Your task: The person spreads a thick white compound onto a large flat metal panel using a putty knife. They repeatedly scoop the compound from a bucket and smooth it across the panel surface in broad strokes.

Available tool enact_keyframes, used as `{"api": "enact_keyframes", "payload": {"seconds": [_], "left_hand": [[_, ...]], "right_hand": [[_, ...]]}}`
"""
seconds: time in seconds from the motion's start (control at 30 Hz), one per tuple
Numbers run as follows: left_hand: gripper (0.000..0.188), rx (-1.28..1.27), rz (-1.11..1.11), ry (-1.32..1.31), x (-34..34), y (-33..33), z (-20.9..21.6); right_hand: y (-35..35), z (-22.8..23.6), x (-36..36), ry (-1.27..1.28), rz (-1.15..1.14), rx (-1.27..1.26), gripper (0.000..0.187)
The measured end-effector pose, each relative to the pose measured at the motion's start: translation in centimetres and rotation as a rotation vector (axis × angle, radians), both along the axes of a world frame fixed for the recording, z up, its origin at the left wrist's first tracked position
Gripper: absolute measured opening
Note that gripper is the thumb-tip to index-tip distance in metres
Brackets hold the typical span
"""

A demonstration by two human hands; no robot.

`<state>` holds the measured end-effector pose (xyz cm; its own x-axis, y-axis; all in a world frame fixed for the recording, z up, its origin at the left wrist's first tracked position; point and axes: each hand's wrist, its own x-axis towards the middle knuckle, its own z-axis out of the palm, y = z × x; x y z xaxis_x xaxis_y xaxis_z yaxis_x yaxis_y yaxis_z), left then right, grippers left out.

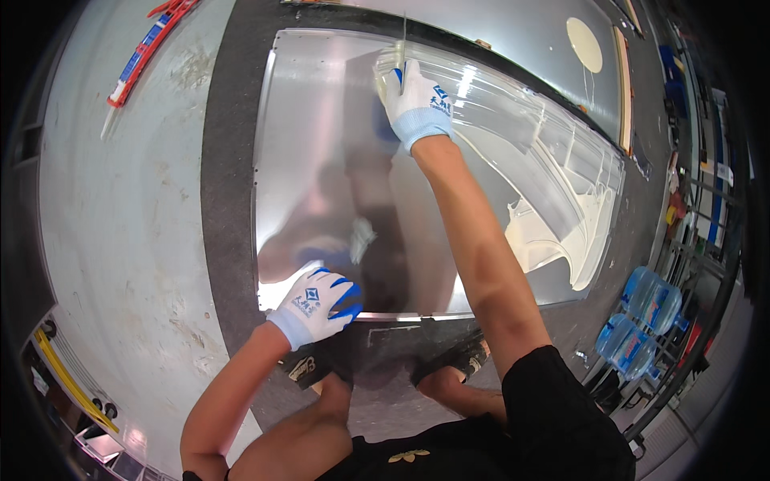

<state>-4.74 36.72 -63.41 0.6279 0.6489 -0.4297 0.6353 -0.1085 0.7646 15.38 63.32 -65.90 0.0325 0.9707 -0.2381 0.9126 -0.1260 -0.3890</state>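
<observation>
A shiny metal panel lies in front of me. Cream-coloured paste is smeared over its right side in thick ridges, with thinner streaks along the far edge. My right hand, in a white and blue glove, reaches to that far edge. It grips a thin flat scraper, seen nearly edge-on, with the blade by the streaked paste. My left hand, gloved the same way, rests at the panel's near left corner. Its blue-tipped fingers are apart and hold nothing.
Beyond the panel lies a second panel with a round cream puddle. A red caulking gun sits on the pale surface at far left. Large blue water bottles stand by a rack at right. My feet are at the near edge.
</observation>
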Motion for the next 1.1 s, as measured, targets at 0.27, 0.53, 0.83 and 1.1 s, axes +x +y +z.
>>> {"api": "enact_keyframes", "payload": {"seconds": [0.27, 0.53, 0.83, 1.1], "left_hand": [[0.027, 0.075, 0.112, -0.134, -0.8, 0.4, -0.6], [0.028, 0.082, 0.119, -0.143, -2.1, -0.3, -1.1], [0.029, 0.092, 0.129, -0.171, -2.5, 0.3, -1.9], [0.029, 0.094, 0.130, -0.180, -2.5, 0.4, -2.2]], "right_hand": [[1.4, 0.3, -8.4, 0.050, 0.110, -0.042, 0.042], [3.5, -0.7, -13.4, 0.042, 0.273, 0.012, 0.046], [4.9, -1.0, -10.4, 0.136, 0.355, 0.007, 0.047], [8.4, -0.1, -6.7, 0.125, 0.505, 0.039, 0.038]]}}
